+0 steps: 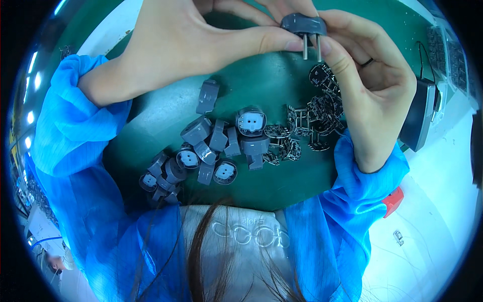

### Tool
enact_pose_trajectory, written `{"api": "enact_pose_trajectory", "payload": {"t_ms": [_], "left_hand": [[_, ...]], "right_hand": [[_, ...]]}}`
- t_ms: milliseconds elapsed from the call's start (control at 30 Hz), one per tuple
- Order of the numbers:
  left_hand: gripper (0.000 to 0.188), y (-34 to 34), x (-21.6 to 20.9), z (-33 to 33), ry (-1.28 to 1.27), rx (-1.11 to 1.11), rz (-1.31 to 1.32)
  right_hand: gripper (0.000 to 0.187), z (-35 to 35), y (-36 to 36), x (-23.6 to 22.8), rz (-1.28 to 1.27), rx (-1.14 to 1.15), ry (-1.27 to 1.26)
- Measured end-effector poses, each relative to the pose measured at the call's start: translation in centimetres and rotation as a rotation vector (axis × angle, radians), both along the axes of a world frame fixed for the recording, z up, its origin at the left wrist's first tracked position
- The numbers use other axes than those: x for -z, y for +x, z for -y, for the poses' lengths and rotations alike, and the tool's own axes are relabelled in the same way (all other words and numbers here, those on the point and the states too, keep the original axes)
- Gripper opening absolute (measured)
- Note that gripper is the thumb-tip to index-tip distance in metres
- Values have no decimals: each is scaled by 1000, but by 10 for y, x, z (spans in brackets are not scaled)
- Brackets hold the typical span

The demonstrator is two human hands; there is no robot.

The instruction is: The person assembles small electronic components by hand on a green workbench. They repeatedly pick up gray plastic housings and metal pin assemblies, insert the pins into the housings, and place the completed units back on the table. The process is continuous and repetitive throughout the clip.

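Between both hands, at the top of the head view, is a grey plug housing [303, 23] with two metal pins pointing down toward me. My left hand [201, 43] grips it from the left, thumb tip beside the pins. From the right, my right hand [370, 60] pinches the same plug, its thumb near the other pin; a dark ring is on one finger. Below them lies a pile of grey plug housings [219, 136], some turned to show pale blue inner faces with two holes. Right of that pile is a heap of small black and metal parts [322, 108].
The green work surface [282, 183] carries both piles. A black box-like object [420, 116] stands at the right edge, with dark trays [448, 55] behind it. A red object [393, 202] sits lower right, beyond my right sleeve. Another person [56, 262] shows far off at lower left.
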State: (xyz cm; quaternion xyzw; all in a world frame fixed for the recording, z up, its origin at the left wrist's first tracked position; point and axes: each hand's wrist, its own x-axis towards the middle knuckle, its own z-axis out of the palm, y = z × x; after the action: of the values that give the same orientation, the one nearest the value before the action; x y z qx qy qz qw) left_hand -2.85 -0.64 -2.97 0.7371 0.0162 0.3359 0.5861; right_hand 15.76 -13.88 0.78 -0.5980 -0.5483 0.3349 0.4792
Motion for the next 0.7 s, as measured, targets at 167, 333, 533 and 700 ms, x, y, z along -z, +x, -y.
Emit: {"api": "enact_pose_trajectory", "payload": {"t_ms": [167, 333, 533, 700], "left_hand": [[30, 0, -6, 1, 59, 8, -66], [30, -3, -9, 4, 124, -38, -107], [29, 2, 0, 3, -32, -29, -138], [29, 3, 1, 0, -42, -8, -173]], "right_hand": [[20, 3, 2, 3, 2, -4, 56], [18, 4, -1, 2, 92, -6, 86], [23, -1, 1, 3, 110, -23, 13], [26, -5, -3, 9, -4, -2, 40]]}}
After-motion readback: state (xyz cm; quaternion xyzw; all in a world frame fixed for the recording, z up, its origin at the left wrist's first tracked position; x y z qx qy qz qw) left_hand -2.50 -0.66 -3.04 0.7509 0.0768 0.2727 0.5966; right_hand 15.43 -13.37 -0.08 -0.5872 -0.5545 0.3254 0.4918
